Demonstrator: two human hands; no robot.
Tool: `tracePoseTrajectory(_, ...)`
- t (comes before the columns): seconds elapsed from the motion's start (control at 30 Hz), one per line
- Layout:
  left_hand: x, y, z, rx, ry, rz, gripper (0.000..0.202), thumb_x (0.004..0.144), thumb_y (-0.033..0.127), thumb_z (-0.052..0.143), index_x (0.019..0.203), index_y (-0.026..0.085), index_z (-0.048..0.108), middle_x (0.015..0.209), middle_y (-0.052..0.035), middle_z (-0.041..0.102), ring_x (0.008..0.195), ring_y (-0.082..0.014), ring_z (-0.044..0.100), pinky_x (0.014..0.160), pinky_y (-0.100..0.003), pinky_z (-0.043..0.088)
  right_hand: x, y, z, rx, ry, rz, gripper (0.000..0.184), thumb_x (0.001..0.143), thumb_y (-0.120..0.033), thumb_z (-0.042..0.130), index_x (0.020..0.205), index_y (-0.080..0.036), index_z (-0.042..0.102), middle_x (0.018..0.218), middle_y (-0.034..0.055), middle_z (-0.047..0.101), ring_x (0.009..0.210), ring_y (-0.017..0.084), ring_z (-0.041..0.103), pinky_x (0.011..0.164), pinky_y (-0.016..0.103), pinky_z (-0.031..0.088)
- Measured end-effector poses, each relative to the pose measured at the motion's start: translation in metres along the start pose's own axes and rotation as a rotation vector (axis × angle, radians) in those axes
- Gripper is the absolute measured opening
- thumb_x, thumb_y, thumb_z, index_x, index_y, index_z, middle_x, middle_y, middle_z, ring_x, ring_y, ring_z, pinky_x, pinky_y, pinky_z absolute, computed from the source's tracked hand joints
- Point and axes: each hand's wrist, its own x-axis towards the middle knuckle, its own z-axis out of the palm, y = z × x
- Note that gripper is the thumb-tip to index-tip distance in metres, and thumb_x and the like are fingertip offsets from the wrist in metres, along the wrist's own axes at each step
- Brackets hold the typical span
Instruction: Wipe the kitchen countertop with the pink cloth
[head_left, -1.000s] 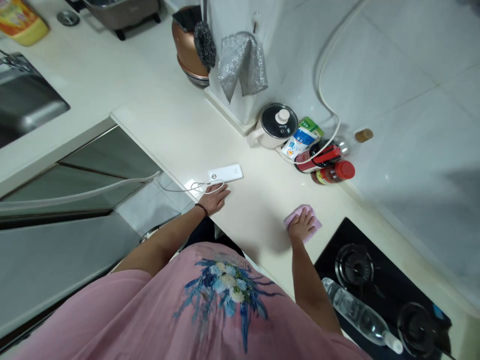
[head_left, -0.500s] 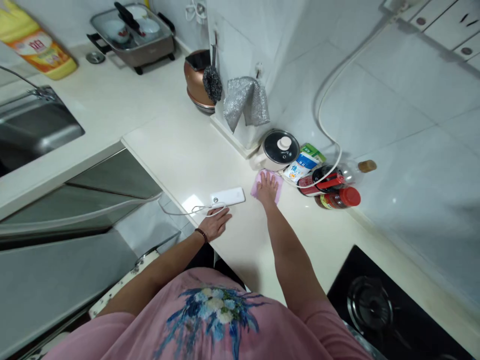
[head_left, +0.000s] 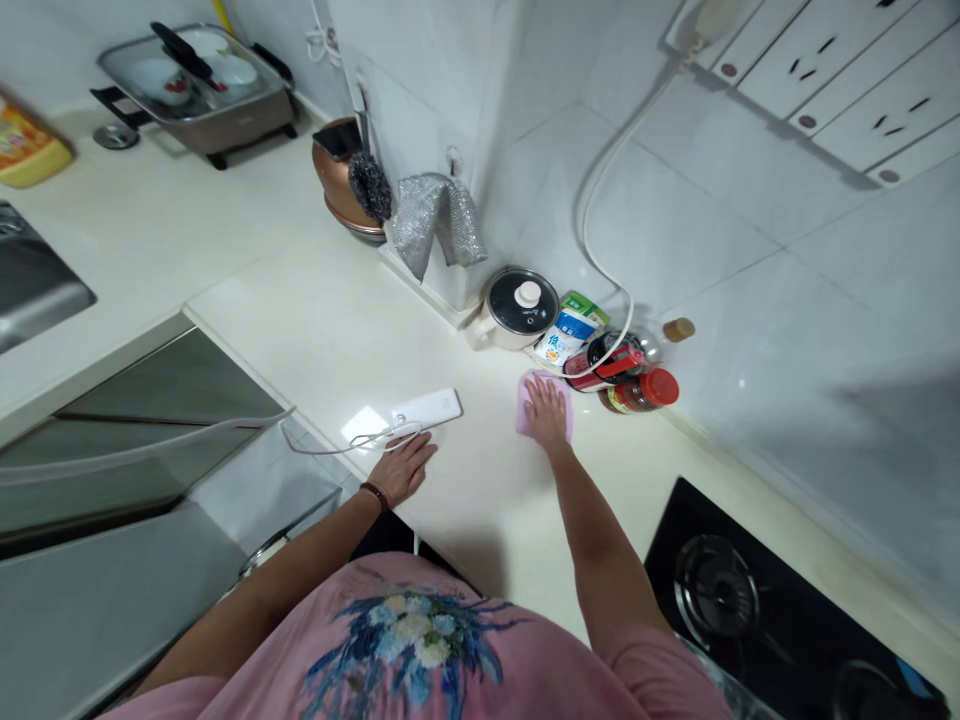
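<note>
The right hand (head_left: 547, 412) lay open, palm down, fingers spread flat on a pink cloth (head_left: 523, 412) on the pale bench (head_left: 322, 330). The cloth sat at 3 o'clock from a white power bank (head_left: 429, 408), with a red-capped bottle (head_left: 641, 390) just beside it at 2 o'clock and a small lidded pot (head_left: 517, 308) near it at 11 o'clock. The left hand (head_left: 403, 468) rested open on the bench edge, at 7 o'clock from the power bank, touching its cable (head_left: 360, 440)

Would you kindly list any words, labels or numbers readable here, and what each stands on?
No text reads clearly.
White and blue packet: blue print, too blurred.
Red-capped bottle: label too small.
Yellow bottle: label blurred.
</note>
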Motion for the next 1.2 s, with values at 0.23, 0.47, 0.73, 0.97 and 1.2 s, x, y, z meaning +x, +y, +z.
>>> tracePoseTrajectory(0.23,0.000,0.000,0.000,0.016,-0.002,0.004,0.052,0.098,0.023,0.047,0.148,0.023,0.064,0.155,-0.0132,0.060,0.147,-0.0324,0.050,0.122,-0.054,0.038,-0.101,0.133,0.006,-0.018,0.067,0.450,0.065,0.107,-0.040,0.024,0.170,-0.026,0.032,0.176,0.0096,0.034,0.163,0.030,0.024,0.129,0.059,0.023)
tracePoseTrajectory(0.47,0.000,-0.001,0.000,0.026,0.014,0.000,0.050,0.101,0.023,0.045,0.147,0.023,0.064,0.155,-0.0124,0.060,0.147,-0.0312,0.050,0.122,-0.052,0.037,-0.133,0.171,0.000,0.090,0.154,0.886,0.067,0.106,-0.033,0.008,0.173,-0.033,0.021,0.180,0.0135,0.021,0.154,0.036,0.037,0.123,0.073,0.025)
tracePoseTrajectory(0.73,0.000,-0.002,-0.001,0.062,-0.002,-0.001,0.050,0.100,0.024,0.045,0.146,0.023,0.066,0.154,-0.0123,0.061,0.145,-0.0323,0.050,0.119,-0.052,0.039,-0.047,0.046,0.010,0.058,0.093,0.445,0.066,0.107,-0.041,0.025,0.171,-0.025,0.028,0.177,0.0110,0.030,0.164,0.034,0.019,0.129,0.063,0.021)
tracePoseTrajectory(0.97,0.000,-0.004,0.001,0.066,0.003,-0.012,0.050,0.101,0.027,0.043,0.146,0.024,0.066,0.152,-0.0119,0.063,0.143,-0.0325,0.052,0.116,-0.051,0.041,-0.090,0.107,0.008,-0.014,0.013,0.139,0.062,0.106,-0.039,0.029,0.168,-0.030,0.038,0.178,0.0022,0.031,0.165,0.027,0.018,0.133,0.054,0.018)
tracePoseTrajectory(1.2,-0.001,-0.005,0.002,0.079,-0.015,-0.030,0.050,0.100,0.028,0.044,0.145,0.025,0.066,0.152,-0.0107,0.062,0.144,-0.0318,0.052,0.117,-0.050,0.040,-0.114,0.216,-0.006,-0.001,0.051,0.560,0.068,0.108,-0.044,0.013,0.173,-0.028,0.022,0.179,0.0081,0.024,0.166,0.032,0.014,0.129,0.066,0.016)
